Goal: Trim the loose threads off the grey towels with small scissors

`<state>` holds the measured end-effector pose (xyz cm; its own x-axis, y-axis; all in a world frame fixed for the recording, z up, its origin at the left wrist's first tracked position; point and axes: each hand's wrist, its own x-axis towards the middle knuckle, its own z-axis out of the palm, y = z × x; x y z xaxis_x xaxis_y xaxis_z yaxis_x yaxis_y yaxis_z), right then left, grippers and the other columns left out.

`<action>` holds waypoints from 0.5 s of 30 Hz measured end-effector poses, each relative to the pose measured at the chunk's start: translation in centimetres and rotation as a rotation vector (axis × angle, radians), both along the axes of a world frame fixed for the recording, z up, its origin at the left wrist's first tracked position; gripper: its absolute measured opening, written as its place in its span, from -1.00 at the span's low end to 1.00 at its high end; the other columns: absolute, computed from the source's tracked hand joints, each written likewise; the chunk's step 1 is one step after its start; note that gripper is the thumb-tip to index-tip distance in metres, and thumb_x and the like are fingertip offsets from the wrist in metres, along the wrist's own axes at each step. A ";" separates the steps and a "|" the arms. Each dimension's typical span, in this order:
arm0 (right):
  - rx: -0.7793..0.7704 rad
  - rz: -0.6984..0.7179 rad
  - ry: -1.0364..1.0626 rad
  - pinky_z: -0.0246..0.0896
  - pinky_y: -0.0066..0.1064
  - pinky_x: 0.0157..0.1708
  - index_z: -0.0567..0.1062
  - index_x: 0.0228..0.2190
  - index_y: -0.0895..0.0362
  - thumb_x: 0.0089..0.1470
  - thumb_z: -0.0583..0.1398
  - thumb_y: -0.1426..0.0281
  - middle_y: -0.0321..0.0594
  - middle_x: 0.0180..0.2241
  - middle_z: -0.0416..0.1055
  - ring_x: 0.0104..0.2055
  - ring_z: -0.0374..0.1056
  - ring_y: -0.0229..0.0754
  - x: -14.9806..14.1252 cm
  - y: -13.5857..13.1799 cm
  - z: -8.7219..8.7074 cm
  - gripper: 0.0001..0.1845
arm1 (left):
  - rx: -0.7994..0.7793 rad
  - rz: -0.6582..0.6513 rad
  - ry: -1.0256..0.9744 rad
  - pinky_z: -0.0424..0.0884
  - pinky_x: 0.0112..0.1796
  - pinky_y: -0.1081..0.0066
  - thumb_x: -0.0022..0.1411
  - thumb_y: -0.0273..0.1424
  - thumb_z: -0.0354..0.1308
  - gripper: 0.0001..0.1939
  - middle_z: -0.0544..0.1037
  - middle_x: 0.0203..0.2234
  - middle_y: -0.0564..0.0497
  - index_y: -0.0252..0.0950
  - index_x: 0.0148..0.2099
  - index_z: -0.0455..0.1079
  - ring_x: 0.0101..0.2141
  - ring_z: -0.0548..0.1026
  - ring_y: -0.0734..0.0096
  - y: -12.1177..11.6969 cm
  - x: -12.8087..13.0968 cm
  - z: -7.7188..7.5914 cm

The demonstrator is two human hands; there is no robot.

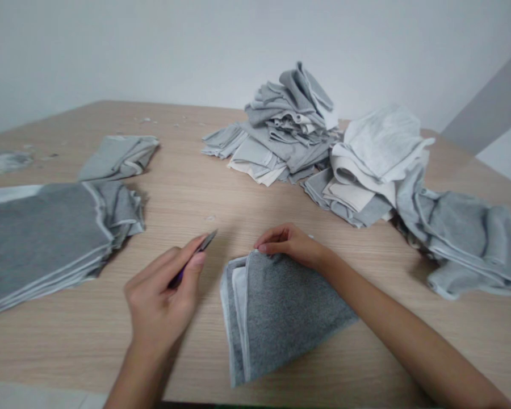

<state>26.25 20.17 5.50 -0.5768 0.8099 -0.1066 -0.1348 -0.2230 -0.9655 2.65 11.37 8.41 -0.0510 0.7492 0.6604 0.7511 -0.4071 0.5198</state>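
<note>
My left hand [164,289] is closed around small thread snips [208,241], whose pointed metal blade sticks out past the thumb; a little purple handle shows, the rest hidden in the palm. To the right, a folded dark grey cloth piece [293,312] with pale edge seams lies on the table. My right hand [292,244] pinches its upper left corner between thumb and fingertips. The snips are apart from the cloth.
On the wooden table [174,204], a grey cloth stack [46,238] lies left, with a folded piece [119,156] behind it. A heaped cloth pile [289,125] stands at the back, white cloth [383,142] and grey garments [472,233] at right. Lint [6,162] lies far left.
</note>
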 end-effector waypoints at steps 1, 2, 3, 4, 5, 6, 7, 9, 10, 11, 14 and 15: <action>0.000 -0.002 0.000 0.24 -0.49 -0.37 0.66 -0.42 0.17 -0.22 0.48 0.33 -0.30 -0.47 0.57 -0.43 0.38 -0.33 0.0 0.0 0.0 -0.75 | 0.005 0.039 -0.003 0.34 -0.38 0.45 0.33 -0.36 0.19 -0.73 0.62 -0.36 0.06 -0.17 0.05 0.54 -0.41 0.51 0.47 0.5 -0.2 0.4; 0.000 -0.005 0.000 0.23 -0.49 -0.37 0.66 -0.42 0.17 -0.22 0.48 0.33 -0.30 -0.47 0.56 -0.44 0.38 -0.33 0.0 0.0 0.0 -0.75 | 0.011 0.064 -0.005 0.34 -0.37 0.44 0.34 -0.33 0.19 -0.74 0.61 -0.37 0.05 -0.19 0.04 0.56 -0.40 0.51 0.45 1.1 -0.4 0.7; 0.001 -0.006 0.000 0.23 -0.49 -0.37 0.66 -0.41 0.17 -0.21 0.48 0.33 -0.30 -0.47 0.56 -0.44 0.38 -0.33 0.0 0.0 0.0 -0.75 | 0.013 0.080 0.007 0.33 -0.37 0.43 0.34 -0.29 0.19 -0.73 0.61 -0.39 0.04 -0.20 0.03 0.56 -0.42 0.51 0.44 1.7 -0.6 1.0; 0.000 -0.005 0.000 0.23 -0.49 -0.37 0.66 -0.41 0.17 -0.21 0.48 0.33 -0.30 -0.47 0.56 -0.44 0.38 -0.33 0.0 0.0 0.0 -0.75 | 0.001 0.093 0.043 0.32 -0.38 0.41 0.34 -0.26 0.17 -0.71 0.61 -0.40 0.03 -0.20 0.03 0.56 -0.43 0.51 0.42 2.4 -0.9 1.1; -0.002 -0.002 -0.001 0.22 -0.49 -0.38 0.66 -0.41 0.17 -0.21 0.47 0.33 -0.30 -0.47 0.56 -0.44 0.37 -0.33 0.0 0.0 0.0 -0.75 | -0.026 0.105 0.097 0.32 -0.37 0.39 0.36 -0.22 0.14 -0.69 0.61 -0.42 0.02 -0.20 0.04 0.56 -0.44 0.51 0.39 3.1 -1.3 1.1; -0.004 0.000 0.000 0.22 -0.49 -0.38 0.66 -0.42 0.17 -0.21 0.47 0.33 -0.30 -0.47 0.56 -0.44 0.37 -0.33 0.0 0.0 0.0 -0.76 | -0.076 0.119 0.188 0.32 -0.37 0.37 0.38 -0.19 0.09 -0.65 0.61 -0.41 -0.01 -0.21 0.05 0.55 -0.44 0.51 0.35 3.8 -1.6 1.0; -0.004 0.001 0.000 0.22 -0.49 -0.38 0.66 -0.42 0.17 -0.21 0.47 0.34 -0.30 -0.47 0.56 -0.44 0.37 -0.33 0.0 0.0 0.1 -0.76 | -0.142 0.127 0.276 0.33 -0.36 0.34 0.40 -0.17 0.03 -0.61 0.63 -0.40 -0.05 -0.24 0.07 0.54 -0.42 0.53 0.29 4.4 -2.0 0.7; 0.002 0.000 0.001 0.21 -0.50 -0.38 0.67 -0.42 0.17 -0.20 0.47 0.35 -0.30 -0.47 0.56 -0.44 0.37 -0.34 0.0 0.0 0.1 -0.77 | -0.230 0.108 0.355 0.36 -0.34 0.29 0.39 -0.14 0.01 -0.56 0.65 -0.35 -0.14 -0.29 0.05 0.55 -0.38 0.56 0.18 5.2 -2.5 0.1; 0.007 -0.001 0.001 0.21 -0.50 -0.38 0.67 -0.42 0.16 -0.20 0.47 0.34 -0.30 -0.47 0.56 -0.44 0.37 -0.34 0.0 0.0 0.1 -0.77 | -0.257 0.089 0.360 0.38 -0.33 0.28 0.38 -0.13 0.02 -0.55 0.66 -0.32 -0.16 -0.30 0.05 0.55 -0.36 0.58 0.15 5.3 -2.7 -0.2; 0.012 -0.002 0.002 0.21 -0.50 -0.38 0.67 -0.41 0.16 -0.20 0.47 0.34 -0.30 -0.47 0.56 -0.44 0.37 -0.33 0.0 0.0 0.1 -0.77 | -0.270 0.068 0.355 0.41 -0.32 0.28 0.37 -0.11 0.03 -0.54 0.68 -0.28 -0.17 -0.30 0.06 0.54 -0.34 0.59 0.14 5.3 -2.8 -0.4; 0.016 -0.003 0.007 0.22 -0.49 -0.37 0.67 -0.41 0.15 -0.22 0.47 0.31 -0.30 -0.47 0.56 -0.43 0.37 -0.32 0.0 0.0 0.1 -0.74 | -0.313 -0.010 0.238 0.49 -0.22 0.32 0.36 -0.07 0.07 -0.55 0.67 -0.11 -0.09 -0.20 0.12 0.50 -0.21 0.63 0.21 3.9 -2.5 -0.8; 0.016 -0.005 0.010 0.22 -0.48 -0.37 0.67 -0.41 0.15 -0.22 0.47 0.31 -0.30 -0.47 0.56 -0.42 0.37 -0.32 0.1 0.0 0.1 -0.74 | -0.349 -0.050 0.148 0.51 -0.17 0.32 0.34 -0.06 0.11 -0.56 0.66 -0.05 -0.06 -0.17 0.11 0.51 -0.14 0.63 0.21 3.3 -2.3 -0.7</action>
